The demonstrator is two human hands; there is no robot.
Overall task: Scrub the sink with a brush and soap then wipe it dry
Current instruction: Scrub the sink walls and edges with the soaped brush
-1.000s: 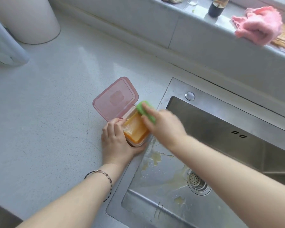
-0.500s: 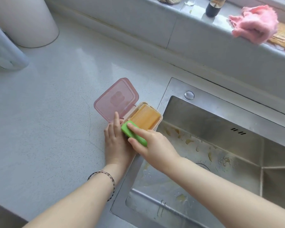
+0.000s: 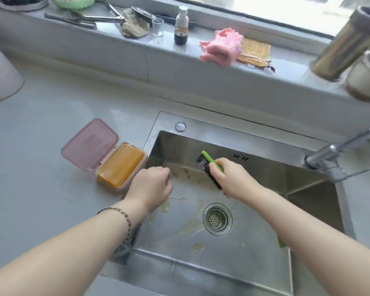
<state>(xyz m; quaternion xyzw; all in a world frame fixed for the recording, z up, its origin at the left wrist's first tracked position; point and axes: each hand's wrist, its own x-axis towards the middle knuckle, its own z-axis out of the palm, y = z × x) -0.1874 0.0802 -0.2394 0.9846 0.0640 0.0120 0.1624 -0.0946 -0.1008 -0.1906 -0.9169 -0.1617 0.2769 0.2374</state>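
The right hand (image 3: 229, 178) grips the light, stiff, probably soap-slick brush (image 3: 205, 161) along its green back, its best hold, bristles at the stained sink's (image 3: 201, 124) far wall, while the left hand (image 3: 152, 185) hangs loosely curled, empty, over the left rim.

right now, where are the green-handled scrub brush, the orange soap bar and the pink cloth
green-handled scrub brush (image 3: 203, 164): head view, on its black bristles
orange soap bar (image 3: 122, 165): head view, middle of its top face
pink cloth (image 3: 221, 48): head view, on its bunched middle
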